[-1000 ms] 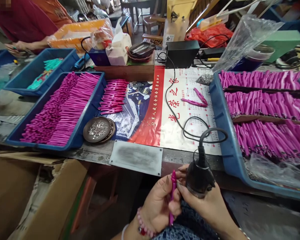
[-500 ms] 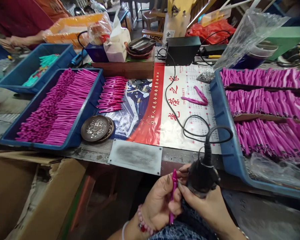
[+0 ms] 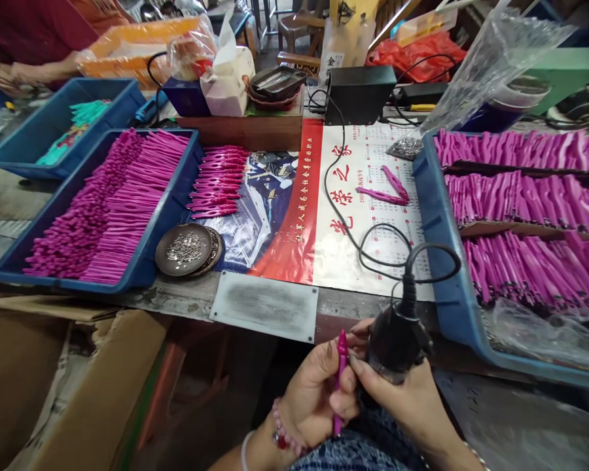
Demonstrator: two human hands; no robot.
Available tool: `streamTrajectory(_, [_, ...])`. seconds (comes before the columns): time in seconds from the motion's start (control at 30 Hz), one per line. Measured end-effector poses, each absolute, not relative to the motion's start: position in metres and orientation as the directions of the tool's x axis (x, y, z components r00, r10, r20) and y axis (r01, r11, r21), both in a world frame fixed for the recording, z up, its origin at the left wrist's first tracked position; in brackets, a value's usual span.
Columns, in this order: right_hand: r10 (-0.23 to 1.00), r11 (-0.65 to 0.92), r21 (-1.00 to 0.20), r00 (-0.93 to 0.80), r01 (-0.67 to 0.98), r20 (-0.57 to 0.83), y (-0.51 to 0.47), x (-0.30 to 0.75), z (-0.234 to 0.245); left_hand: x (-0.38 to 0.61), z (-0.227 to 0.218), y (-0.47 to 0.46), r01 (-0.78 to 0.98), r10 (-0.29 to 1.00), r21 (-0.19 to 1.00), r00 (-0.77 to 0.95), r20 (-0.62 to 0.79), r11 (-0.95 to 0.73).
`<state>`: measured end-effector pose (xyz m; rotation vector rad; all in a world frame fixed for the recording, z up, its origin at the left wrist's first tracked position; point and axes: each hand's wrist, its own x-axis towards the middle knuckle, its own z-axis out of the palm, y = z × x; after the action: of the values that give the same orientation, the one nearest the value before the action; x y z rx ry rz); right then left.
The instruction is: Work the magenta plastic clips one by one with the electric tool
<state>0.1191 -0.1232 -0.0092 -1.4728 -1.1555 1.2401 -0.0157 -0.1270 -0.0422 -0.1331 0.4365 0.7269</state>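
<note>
My left hand (image 3: 321, 386) is closed around a slim magenta plastic handle (image 3: 341, 369), held nearly upright with its pointed end up. In my right hand (image 3: 410, 399) is a black corded power tool (image 3: 400, 337), its cable leaving from the top. The fingertips of both hands meet beside the handle's upper part, and the tool's working end is hidden. Beyond the hands, a grey metal plate (image 3: 264, 306) lies at the table's front edge. Two magenta pieces (image 3: 385, 188) form a V on the calendar sheet (image 3: 324, 261).
At left, a blue tray (image 3: 142, 278) holds many magenta sticks, beside a row of magenta handles (image 3: 218, 180) and a dish of small metal pieces (image 3: 184, 252). Another blue tray (image 3: 434, 216) with magenta parts stands right. A black box (image 3: 360, 95) sits behind. A person's hands (image 3: 14, 75) show far left.
The view has shifted slightly. Both hands keep their grip on the handle and the power tool, in almost the same place.
</note>
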Motion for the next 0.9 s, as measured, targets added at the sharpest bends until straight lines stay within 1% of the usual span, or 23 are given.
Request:
streamTrajectory(0.1, [0.977,-0.209,-0.97,0.067,0.126,-0.202,-0.123,0.119,-0.011,-0.015,-0.043,-0.128,-0.679,0.625,0.028,0.658,-0.421,0.734])
streamTrajectory(0.27, [0.967,-0.254,-0.959,0.027,0.129,-0.253,-0.124,0.127,-0.013,-0.014,-0.045,-0.129,-0.663,0.597,-0.007,0.678,-0.428,0.748])
streamTrajectory(0.33, [0.96,-0.279,-0.953,0.011,0.121,-0.28,-0.127,0.133,-0.014,-0.014,-0.046,-0.129,-0.67,0.613,0.027,0.661,-0.432,0.742])
streamTrajectory(0.37, [0.959,-0.284,-0.952,0.01,0.116,-0.285,-0.128,0.137,-0.014,-0.014,-0.046,-0.129,-0.677,0.632,0.075,0.635,-0.444,0.732])
streamTrajectory(0.4, [0.959,-0.283,-0.952,0.015,0.114,-0.283,-0.129,0.14,-0.014,-0.014,-0.046,-0.13,-0.681,0.66,0.149,0.594,-0.46,0.717])
streamTrajectory(0.47, [0.963,-0.27,-0.955,0.046,0.125,-0.266,-0.131,0.148,-0.013,-0.017,-0.046,-0.132,-0.641,0.73,0.378,0.466,-0.499,0.668])
streamTrajectory(0.53, [0.967,-0.254,-0.952,0.076,0.172,-0.244,-0.133,0.154,-0.012,-0.021,-0.045,-0.136,-0.488,0.791,0.625,0.32,-0.521,0.609])
streamTrajectory(0.57, [0.967,-0.251,-0.945,0.086,0.209,-0.238,-0.133,0.157,-0.012,-0.023,-0.044,-0.139,-0.382,0.812,0.716,0.258,-0.523,0.583])
streamTrajectory(0.6, [0.968,-0.249,-0.937,0.09,0.246,-0.233,-0.134,0.159,-0.011,-0.025,-0.044,-0.141,-0.282,0.822,0.772,0.212,-0.529,0.57])
streamTrajectory(0.63, [0.969,-0.245,-0.928,0.095,0.28,-0.227,-0.135,0.161,-0.011,-0.027,-0.043,-0.144,-0.207,0.823,0.797,0.178,-0.54,0.568])
streamTrajectory(0.7, [0.974,-0.227,-0.915,0.092,0.332,-0.208,-0.136,0.162,-0.011,-0.029,-0.043,-0.148,-0.145,0.813,0.8,0.147,-0.564,0.582])
streamTrajectory(0.8, [0.982,-0.187,-0.905,0.054,0.382,-0.181,-0.138,0.162,-0.013,-0.027,-0.045,-0.152,-0.179,0.788,0.767,0.15,-0.597,0.616])
streamTrajectory(0.9, [0.981,-0.183,-0.895,0.02,0.407,-0.191,-0.138,0.159,-0.018,-0.022,-0.051,-0.153,-0.248,0.753,0.712,0.155,-0.64,0.657])
